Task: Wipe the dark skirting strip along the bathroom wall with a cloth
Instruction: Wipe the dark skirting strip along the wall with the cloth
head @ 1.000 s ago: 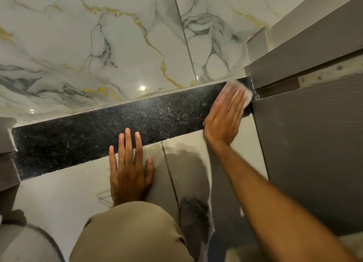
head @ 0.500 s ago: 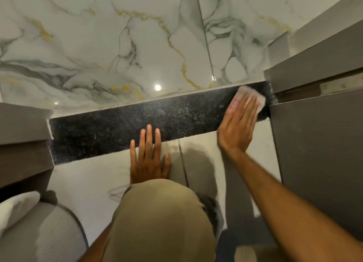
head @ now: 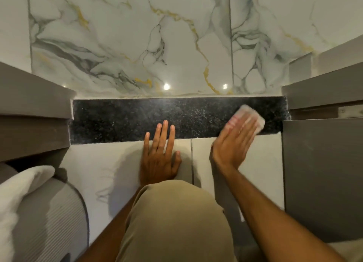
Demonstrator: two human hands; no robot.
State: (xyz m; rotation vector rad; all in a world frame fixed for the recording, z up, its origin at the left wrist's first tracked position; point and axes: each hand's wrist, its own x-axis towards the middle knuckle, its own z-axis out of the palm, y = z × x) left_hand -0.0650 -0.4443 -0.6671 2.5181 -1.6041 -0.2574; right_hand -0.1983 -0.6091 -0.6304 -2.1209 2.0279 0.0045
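The dark skirting strip [head: 137, 120], black stone flecked with pale specks, runs across the foot of a bathroom wall, between a grey cabinet [head: 33, 112] on the left and another grey cabinet [head: 322, 173] on the right. Above it rises glossy white marble-look wall tile [head: 137, 45] veined in grey and gold, with two small light reflections just above the strip. Below it lies the pale floor [head: 110, 159], split by a dark grout line. The right hand [head: 233, 141] presses a pale cloth [head: 253, 117] flat against the strip near its right end, fingers [head: 243, 124] stretched out over the cloth, blurred. The left hand [head: 159, 153] lies flat and open on the floor at the strip's lower edge, its fingertips over the stone. A knee in tan fabric [head: 174, 222] fills the bottom centre. At the lower left are a white towel [head: 15, 193] and a ribbed grey object [head: 51, 218].
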